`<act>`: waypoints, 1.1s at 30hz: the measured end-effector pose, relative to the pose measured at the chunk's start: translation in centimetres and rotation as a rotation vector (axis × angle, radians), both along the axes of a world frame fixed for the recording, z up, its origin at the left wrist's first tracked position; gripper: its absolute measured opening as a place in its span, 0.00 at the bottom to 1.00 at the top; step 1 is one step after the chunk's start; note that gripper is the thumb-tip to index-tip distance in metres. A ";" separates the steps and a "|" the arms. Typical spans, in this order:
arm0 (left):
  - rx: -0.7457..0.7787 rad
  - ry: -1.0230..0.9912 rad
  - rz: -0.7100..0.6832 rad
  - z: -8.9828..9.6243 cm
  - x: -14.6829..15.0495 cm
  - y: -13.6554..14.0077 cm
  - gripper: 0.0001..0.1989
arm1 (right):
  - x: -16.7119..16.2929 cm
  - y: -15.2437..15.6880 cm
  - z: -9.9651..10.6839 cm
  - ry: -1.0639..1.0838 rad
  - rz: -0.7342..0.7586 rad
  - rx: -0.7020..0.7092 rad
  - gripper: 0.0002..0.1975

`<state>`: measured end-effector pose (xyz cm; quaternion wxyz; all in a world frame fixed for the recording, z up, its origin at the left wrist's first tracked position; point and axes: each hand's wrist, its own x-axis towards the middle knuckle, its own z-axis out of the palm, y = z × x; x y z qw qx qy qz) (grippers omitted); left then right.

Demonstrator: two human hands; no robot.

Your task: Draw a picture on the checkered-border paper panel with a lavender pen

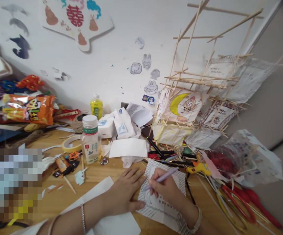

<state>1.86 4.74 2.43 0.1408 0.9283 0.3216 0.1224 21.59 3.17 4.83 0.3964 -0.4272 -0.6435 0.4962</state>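
My right hand (164, 187) is closed around a light purple pen (167, 174), its tip down on a sheet of paper with a drawing (153, 204). That sheet carries a crosshatched border, curved outlines and small written characters in dark ink. Fingers spread, my left hand (129, 187) lies flat with its fingertips and thumb on the sheet's left edge. Beneath my left hand and forearm is blank white paper (117, 223). Part of the drawing is hidden under my right hand.
A clear bottle (91, 143) stands beside yellow tape (71, 143). Tissue packs (123, 122) sit behind white card (128, 147). A stick frame with paper panels (180, 107) rises at the back right. Scissors (239, 204) and a yellow glue gun (200, 167) lie right.
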 end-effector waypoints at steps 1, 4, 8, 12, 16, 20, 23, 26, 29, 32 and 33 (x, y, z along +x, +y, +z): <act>0.007 0.002 -0.005 0.0 0.0 0.0 0.39 | -0.2 0.1 -0.5 -0.006 -0.019 0.006 0.19; 0.020 0.000 -0.022 0.1 -0.1 0.1 0.36 | -0.4 0.0 -1.8 -0.025 -0.077 0.004 0.18; 0.027 0.006 -0.020 0.0 -0.1 0.1 0.35 | -0.5 -0.1 -2.9 -0.057 -0.078 0.028 0.19; 0.030 0.024 -0.012 -0.2 0.0 0.1 0.36 | -0.4 -0.1 -3.1 -0.111 -0.057 0.134 0.19; 0.046 0.030 -0.019 -0.4 -0.1 0.1 0.36 | -0.4 -0.2 -2.7 -0.126 -0.038 0.140 0.18; 0.068 0.021 -0.026 -0.6 -0.2 0.1 0.35 | -0.6 -0.3 -2.4 -0.127 -0.045 0.132 0.18; 0.080 0.014 -0.035 -0.5 -0.1 0.2 0.36 | -0.5 -0.3 -2.6 -0.130 -0.051 0.161 0.17; 0.082 0.019 -0.034 -0.6 -0.1 0.3 0.37 | -0.4 -0.2 -3.0 -0.134 -0.038 0.173 0.16; 0.083 0.023 -0.034 -0.8 -0.1 0.4 0.38 | -0.3 -0.1 -3.1 -0.136 -0.019 0.155 0.16; 0.086 0.019 -0.040 -1.0 -0.1 0.4 0.36 | -0.3 -0.1 -3.0 -0.142 -0.024 0.168 0.16; 0.087 0.018 -0.041 -1.1 -0.2 0.5 0.36 | -0.3 -0.1 -2.9 -0.142 -0.027 0.169 0.17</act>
